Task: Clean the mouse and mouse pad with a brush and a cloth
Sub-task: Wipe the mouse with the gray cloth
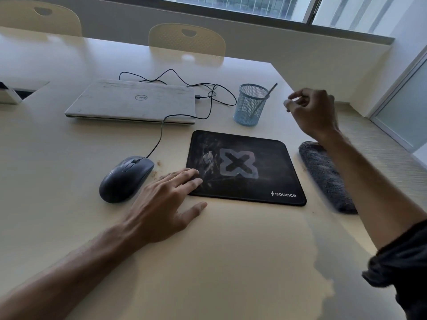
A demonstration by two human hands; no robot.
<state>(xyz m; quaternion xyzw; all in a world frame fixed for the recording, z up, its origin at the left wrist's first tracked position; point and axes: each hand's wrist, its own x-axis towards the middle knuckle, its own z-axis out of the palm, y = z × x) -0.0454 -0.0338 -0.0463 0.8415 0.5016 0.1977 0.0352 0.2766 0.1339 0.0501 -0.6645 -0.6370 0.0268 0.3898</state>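
A black wired mouse (124,179) lies on the table left of the black mouse pad (272,172), which shows pale dusty smears on its left half. My left hand (161,204) lies flat on the table, its straight fingertips resting on the pad's near left corner. A thin brush handle (265,98) leans in a blue mesh cup (250,105) behind the pad. My right hand (312,109) hovers in the air just right of the cup, blurred, fingers curled, apart from the handle. A dark grey rolled cloth (323,172) lies right of the pad, partly behind my right forearm.
A shut white laptop (131,101) sits behind the mouse, with a black cable (208,93) looping toward the cup. Crumbs (157,168) dot the table between mouse and pad. The table's right edge runs just beyond the cloth. Two chairs stand at the far side.
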